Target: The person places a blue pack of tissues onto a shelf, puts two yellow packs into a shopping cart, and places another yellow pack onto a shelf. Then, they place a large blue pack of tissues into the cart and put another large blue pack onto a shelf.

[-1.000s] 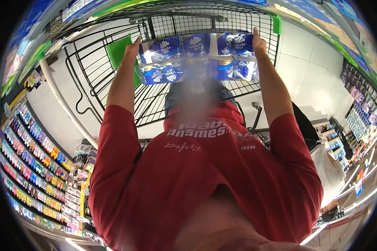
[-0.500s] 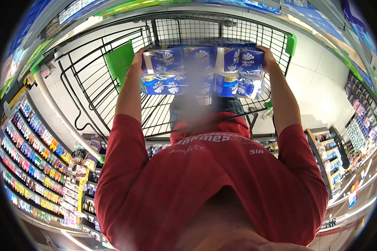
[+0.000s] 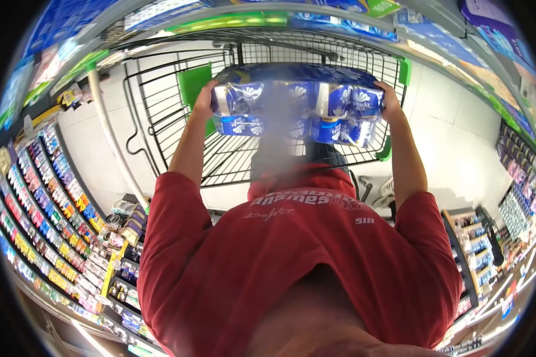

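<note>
A large blue plastic-wrapped pack of Vinda paper rolls [image 3: 345, 101] spans the space between my hands. Its long front shows two rows of printed rolls, and part of its top face is visible behind them. At its left end my left hand [image 3: 206, 97] grips the side, fingers mostly behind the wrap. My right hand [image 3: 390, 101] presses the opposite end, thumb over the upper edge. Below and around the pack is the wire basket of a black shopping cart [image 3: 226, 162] with green corner pieces. A blurred smear crosses the middle of the pack.
Shelves with blue packages [image 3: 339, 27] curve along the far side, beyond the cart. On the left stand racks of small colourful goods [image 3: 47, 196]. White floor tiles [image 3: 443, 119] lie right of the cart, with another display rack [image 3: 470, 232] farther back.
The pack has shifted slightly right in view and tipped, so more of its top face shows. Both hands stay on its ends. The cart's left side appears farther right.
</note>
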### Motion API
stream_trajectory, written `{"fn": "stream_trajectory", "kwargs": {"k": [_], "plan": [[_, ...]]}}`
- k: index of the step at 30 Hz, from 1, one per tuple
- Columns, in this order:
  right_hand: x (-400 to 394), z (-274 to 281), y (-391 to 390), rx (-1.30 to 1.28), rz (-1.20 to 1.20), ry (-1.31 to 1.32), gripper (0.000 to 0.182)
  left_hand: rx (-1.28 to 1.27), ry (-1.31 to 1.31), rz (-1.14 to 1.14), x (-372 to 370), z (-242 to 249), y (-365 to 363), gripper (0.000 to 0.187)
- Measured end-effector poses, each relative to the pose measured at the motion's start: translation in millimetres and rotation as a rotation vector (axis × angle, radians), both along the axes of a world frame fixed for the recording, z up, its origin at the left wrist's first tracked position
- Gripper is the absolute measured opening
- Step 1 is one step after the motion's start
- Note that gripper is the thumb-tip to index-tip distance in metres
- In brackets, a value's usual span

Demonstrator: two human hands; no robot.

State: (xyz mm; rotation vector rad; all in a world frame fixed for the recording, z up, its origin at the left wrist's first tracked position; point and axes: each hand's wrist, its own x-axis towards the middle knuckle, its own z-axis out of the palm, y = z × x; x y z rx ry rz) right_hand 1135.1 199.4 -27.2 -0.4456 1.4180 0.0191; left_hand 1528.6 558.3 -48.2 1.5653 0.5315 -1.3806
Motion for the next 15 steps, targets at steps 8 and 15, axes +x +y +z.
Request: {"fn": "stream_trajectory", "kwargs": {"k": [8,15], "plan": [[-30,124,24,-0.110,0.121,-0.287,0.026,-0.090,-0.196,-0.009,-27,174,38,0.035],[-20,273,77,-0.361,0.048,-0.550,0.048,-0.137,-0.596,0.000,-36,413,65,0.047]]}}
